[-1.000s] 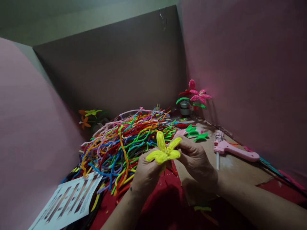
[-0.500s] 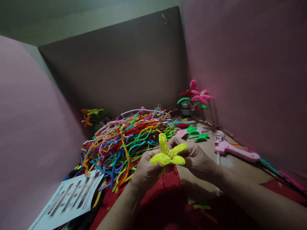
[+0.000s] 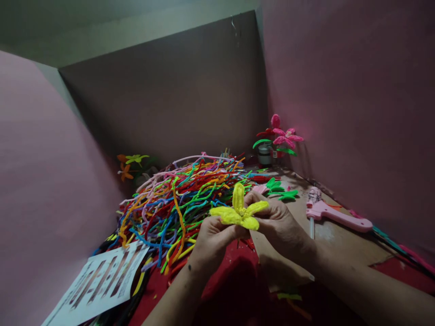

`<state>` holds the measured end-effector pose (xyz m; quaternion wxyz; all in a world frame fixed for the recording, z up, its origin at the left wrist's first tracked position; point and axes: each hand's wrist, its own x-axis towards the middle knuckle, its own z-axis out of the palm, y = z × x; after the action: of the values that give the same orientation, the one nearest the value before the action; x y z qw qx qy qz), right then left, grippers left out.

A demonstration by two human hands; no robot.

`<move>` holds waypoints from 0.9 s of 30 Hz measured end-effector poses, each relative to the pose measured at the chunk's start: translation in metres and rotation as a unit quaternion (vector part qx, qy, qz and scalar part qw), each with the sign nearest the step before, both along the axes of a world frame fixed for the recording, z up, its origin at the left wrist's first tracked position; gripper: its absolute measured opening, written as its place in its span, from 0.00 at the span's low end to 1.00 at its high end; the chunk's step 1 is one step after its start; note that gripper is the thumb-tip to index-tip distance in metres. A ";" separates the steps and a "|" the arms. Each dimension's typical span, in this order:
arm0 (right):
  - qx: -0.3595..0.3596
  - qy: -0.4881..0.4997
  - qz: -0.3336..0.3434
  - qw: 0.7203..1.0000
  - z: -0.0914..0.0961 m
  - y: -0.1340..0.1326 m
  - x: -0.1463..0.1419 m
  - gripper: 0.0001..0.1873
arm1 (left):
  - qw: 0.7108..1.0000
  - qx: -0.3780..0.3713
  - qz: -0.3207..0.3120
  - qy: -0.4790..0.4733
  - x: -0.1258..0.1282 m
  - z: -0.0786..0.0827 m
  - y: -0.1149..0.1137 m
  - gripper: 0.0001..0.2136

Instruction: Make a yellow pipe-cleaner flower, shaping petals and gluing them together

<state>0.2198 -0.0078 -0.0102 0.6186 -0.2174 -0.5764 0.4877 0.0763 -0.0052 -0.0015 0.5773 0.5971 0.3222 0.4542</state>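
Observation:
A yellow pipe-cleaner flower (image 3: 239,212) with several looped petals is held up in front of me. My left hand (image 3: 210,244) is closed around its underside, fingers curled under the petals. My right hand (image 3: 282,224) pinches a petal on the flower's right side, thumb and fingers pressed together. Just behind the flower lies a big tangled heap of coloured pipe cleaners (image 3: 176,199).
A pink glue gun (image 3: 335,215) lies on brown cardboard to the right. Green pipe-cleaner leaves (image 3: 280,190) sit behind my right hand. Pink flowers in a small jar (image 3: 275,140) stand at the back corner, orange and green flowers (image 3: 129,165) back left. A printed sheet (image 3: 98,283) lies front left.
Both hands have shifted slightly right and up with the flower. The flower has tilted, so its petals lie flatter and spread toward me.

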 end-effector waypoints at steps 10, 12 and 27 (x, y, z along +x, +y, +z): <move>-0.072 0.028 -0.020 0.997 -0.001 0.007 -0.003 0.09 | 0.991 0.058 0.105 0.061 0.004 -0.001 0.001 0.06; -0.070 0.012 -0.046 0.996 0.002 0.006 -0.002 0.10 | 0.987 0.072 0.137 0.045 0.001 0.001 0.002 0.08; 0.244 -0.243 -0.268 0.900 -0.013 -0.007 -0.002 0.10 | 0.983 -0.091 0.071 -0.141 0.006 0.015 -0.010 0.06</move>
<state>0.2181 -0.0144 -0.0235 0.6005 -0.3174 -0.7296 0.0796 0.0824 -0.0153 0.0136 0.6351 0.4482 0.3190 0.5422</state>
